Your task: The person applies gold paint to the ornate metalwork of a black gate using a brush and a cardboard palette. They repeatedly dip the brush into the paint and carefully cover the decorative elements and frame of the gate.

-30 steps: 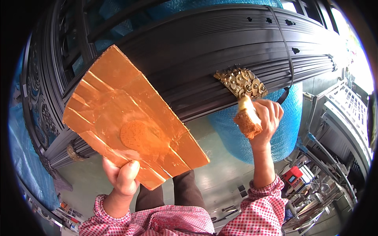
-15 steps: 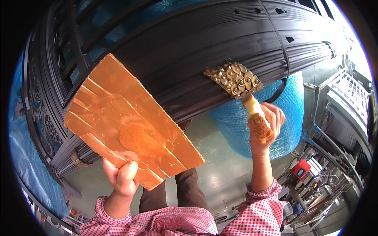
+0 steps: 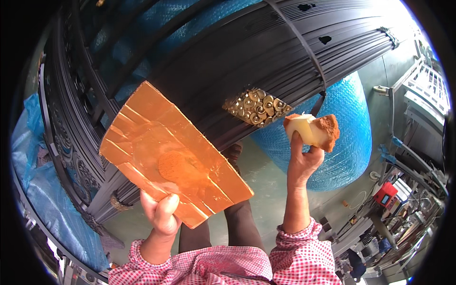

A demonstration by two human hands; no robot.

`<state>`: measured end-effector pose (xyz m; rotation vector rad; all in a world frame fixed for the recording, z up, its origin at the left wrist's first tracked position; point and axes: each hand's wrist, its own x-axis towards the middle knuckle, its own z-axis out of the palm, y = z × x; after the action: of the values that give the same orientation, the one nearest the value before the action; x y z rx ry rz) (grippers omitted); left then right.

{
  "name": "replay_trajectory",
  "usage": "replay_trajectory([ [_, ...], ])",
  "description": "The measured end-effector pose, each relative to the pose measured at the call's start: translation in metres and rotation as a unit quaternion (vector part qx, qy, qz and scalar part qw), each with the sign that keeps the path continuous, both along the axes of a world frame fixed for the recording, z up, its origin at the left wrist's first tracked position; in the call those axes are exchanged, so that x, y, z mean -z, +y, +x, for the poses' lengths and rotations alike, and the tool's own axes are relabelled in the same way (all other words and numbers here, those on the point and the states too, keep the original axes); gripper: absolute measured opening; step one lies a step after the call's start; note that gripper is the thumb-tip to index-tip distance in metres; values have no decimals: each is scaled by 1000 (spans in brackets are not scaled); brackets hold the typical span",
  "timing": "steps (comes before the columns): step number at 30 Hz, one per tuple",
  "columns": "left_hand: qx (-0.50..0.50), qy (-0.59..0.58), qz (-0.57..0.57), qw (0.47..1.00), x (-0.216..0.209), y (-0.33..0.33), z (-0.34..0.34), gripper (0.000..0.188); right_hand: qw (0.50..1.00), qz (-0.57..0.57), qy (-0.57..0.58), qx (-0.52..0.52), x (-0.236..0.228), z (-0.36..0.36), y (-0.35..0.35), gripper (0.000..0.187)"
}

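Smear risk: sponge [image 3: 309,131] could mark blk panel [image 3: 190,76] nr gold ornament [image 3: 259,108] (frame ctr) if R hand [image 3: 305,164] lands wide
Tip risk: orange card [image 3: 147,111] may tilt, prob. b/c held at lower edge only
R hand: R of ctr, pinching sponge, apart from ornament
L hand [image 3: 163,213]: lower L of ctr, pinching card, thumb on top

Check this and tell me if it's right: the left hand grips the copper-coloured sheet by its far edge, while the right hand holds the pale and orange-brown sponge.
One detail is wrong: the left hand grips the copper-coloured sheet by its near edge, toward the person's body, as the head view shows. The right hand does hold the sponge.
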<state>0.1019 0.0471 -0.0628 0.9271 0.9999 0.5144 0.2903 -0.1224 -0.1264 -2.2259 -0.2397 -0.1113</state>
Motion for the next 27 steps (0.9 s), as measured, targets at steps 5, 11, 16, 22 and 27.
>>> replay_trajectory([
  [5,9,-20,0,1000,-12,-3,14,66,985,133,69,85,18,-36,17,21],
  [11,112,2,12,994,-12,8,6,70,995,77,29,65,5,-33,31,38],
  [16,169,-6,43,985,-36,22,9,71,979,124,13,161,-21,-31,3,33],
  [22,210,7,49,976,-43,32,7,69,984,82,-13,156,-38,-34,12,25],
  [27,236,-2,35,971,-29,37,1,68,978,79,-28,189,-24,-44,-13,23],
])
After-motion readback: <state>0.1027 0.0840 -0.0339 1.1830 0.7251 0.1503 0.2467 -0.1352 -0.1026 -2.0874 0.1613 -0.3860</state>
